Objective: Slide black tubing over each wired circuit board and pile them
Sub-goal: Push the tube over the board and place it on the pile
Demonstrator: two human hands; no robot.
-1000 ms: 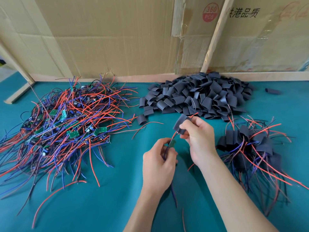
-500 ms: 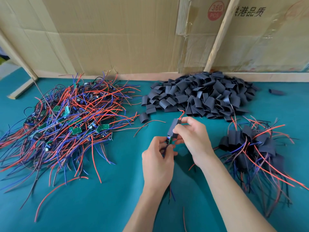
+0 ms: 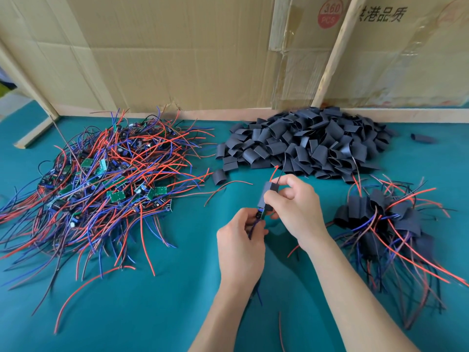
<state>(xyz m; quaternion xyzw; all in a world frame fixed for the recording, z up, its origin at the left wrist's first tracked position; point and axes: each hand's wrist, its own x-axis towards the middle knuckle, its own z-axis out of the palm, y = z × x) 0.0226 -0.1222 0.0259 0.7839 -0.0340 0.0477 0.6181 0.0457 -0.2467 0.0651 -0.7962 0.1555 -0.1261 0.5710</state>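
Over a green counter (image 3: 152, 313), the right hand (image 3: 294, 209) pinched a black sleeve (image 3: 267, 195) partly drawn over a wired board (image 3: 261, 215), whose lower end the left hand (image 3: 241, 247) gripped with curled fingers. Bare boards (image 3: 106, 184) lay heaped at left, loose sleeves (image 3: 307, 143) behind, sleeved boards (image 3: 385, 222) at right.

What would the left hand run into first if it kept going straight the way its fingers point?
Likely the right hand, just beyond the circuit board the left hand pinches; depth is uncertain.
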